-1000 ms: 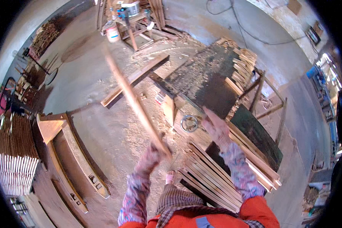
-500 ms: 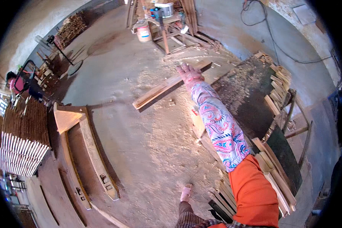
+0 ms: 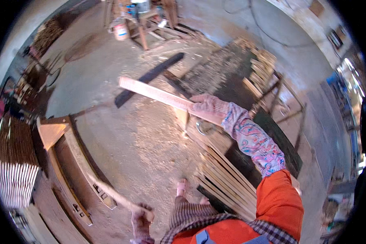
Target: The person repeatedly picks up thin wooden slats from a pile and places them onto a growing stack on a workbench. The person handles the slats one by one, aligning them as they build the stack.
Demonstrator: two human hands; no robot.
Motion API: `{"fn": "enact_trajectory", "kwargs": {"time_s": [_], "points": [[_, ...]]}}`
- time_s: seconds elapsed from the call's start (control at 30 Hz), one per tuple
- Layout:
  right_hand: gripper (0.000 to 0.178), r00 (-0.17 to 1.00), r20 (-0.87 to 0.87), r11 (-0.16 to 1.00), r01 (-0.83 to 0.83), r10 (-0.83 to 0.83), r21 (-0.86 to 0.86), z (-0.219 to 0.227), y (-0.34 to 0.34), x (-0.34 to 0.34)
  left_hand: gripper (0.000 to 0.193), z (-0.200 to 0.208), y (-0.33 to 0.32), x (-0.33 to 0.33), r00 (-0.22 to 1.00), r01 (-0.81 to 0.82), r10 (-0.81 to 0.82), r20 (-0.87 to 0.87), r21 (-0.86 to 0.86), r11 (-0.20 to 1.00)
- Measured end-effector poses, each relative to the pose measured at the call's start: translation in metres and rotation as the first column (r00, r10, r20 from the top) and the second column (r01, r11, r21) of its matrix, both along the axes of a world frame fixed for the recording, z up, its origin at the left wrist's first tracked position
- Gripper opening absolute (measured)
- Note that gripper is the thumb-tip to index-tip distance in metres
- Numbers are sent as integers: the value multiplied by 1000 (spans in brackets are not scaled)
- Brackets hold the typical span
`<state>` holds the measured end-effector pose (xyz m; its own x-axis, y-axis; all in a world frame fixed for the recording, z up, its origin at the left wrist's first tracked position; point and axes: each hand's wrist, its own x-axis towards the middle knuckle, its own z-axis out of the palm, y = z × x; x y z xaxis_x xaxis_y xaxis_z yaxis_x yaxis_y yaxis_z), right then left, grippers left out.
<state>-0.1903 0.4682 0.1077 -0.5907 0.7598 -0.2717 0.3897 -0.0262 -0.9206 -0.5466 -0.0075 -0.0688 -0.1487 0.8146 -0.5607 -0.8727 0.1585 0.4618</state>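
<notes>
My right hand [image 3: 207, 107], in a worn glove with a patterned sleeve, grips a pale wooden plank [image 3: 154, 92] raised off the floor, its free end pointing left. My left hand [image 3: 141, 215], low in the view, is closed round a thin wooden stick [image 3: 107, 191] that slants up to the left, blurred by motion. A dark plank [image 3: 148, 79] lies on the sawdust-covered floor beyond the pale one. My foot [image 3: 182, 188] stands beside a stack of thin slats [image 3: 223, 179].
A dark workbench [image 3: 236, 77] with piled wood pieces stands at the right. Long wooden frames [image 3: 69, 162] lie at the left beside bundled slats [image 3: 10, 179]. A machine stand with a bucket [image 3: 121, 30] is at the far end.
My right hand reached to the floor plank, took it and lifted it up toward me. My left hand, holding the stick overhead a second ago, has dropped low with it.
</notes>
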Motion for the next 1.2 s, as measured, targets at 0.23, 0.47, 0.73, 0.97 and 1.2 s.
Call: {"fn": "enact_trajectory", "kwargs": {"time_s": [0.23,0.47,0.73,0.97,1.2], "points": [[50,857,-184,843,396,-481,-363,15,-161,163,52,67,114,71,958,285,-287,24,58,957],[52,530,582,646,-81,-617,759,7,-277,196,57,82,129,125,881,473,-472,-35,78,878],[51,588,601,780,84,-541,620,-53,-282,174,56,81,122,140,876,481,-482,10,69,874],[44,680,594,876,155,-430,456,-102,-274,166,56,88,103,143,890,447,-445,-103,-4,895],[39,744,567,922,176,-353,344,-92,-260,164,54,109,100,149,802,540,-542,-249,-85,837]]}}
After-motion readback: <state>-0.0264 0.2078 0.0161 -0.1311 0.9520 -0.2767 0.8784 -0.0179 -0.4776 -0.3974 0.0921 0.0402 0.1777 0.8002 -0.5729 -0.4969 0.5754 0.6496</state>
